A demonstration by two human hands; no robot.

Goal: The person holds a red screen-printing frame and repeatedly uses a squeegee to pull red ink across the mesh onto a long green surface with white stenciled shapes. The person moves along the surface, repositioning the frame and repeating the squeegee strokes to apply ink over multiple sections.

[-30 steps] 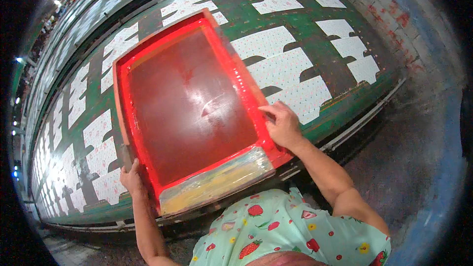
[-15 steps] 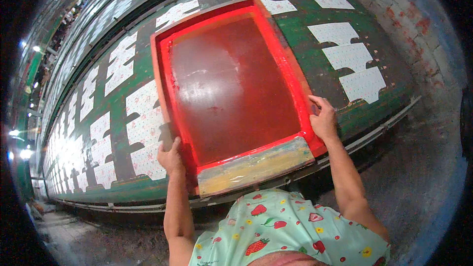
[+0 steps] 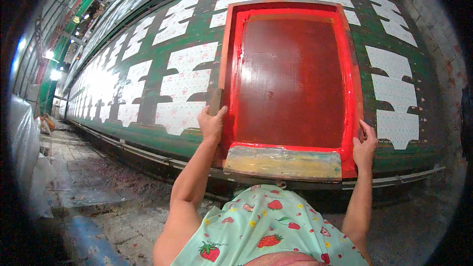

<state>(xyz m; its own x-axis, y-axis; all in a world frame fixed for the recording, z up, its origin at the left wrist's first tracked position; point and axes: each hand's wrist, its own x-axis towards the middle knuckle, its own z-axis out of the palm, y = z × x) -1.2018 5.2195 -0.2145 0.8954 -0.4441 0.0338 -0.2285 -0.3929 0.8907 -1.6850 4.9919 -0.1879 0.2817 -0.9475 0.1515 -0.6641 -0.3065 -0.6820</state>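
Observation:
A large screen-printing frame (image 3: 291, 83) with a dark red mesh and bright wet red along its inner borders lies over the long table. A yellow-grey strip (image 3: 283, 162) crosses its near end. My left hand (image 3: 212, 124) grips the frame's left side, thumb beside a brownish block (image 3: 215, 101) at that edge. On the opposite side, my right hand (image 3: 364, 148) has its fingers closed on the frame's right edge near the front corner. White patterned fabric pieces (image 3: 188, 86) lie left of the frame, and more small-dotted white pieces (image 3: 395, 93) lie on its right.
The green and dark table (image 3: 148, 135) runs far to the left, carrying rows of fabric pieces. A metal rail (image 3: 401, 176) follows its near edge. A block wall (image 3: 438, 44) stands at the right. Translucent plastic sheeting (image 3: 24, 142) hangs at the far left beside the walkway (image 3: 88, 167).
The view has turned, so the frame now appears straighter and farther right. Both hands keep their hold on its sides. More of the left walkway shows.

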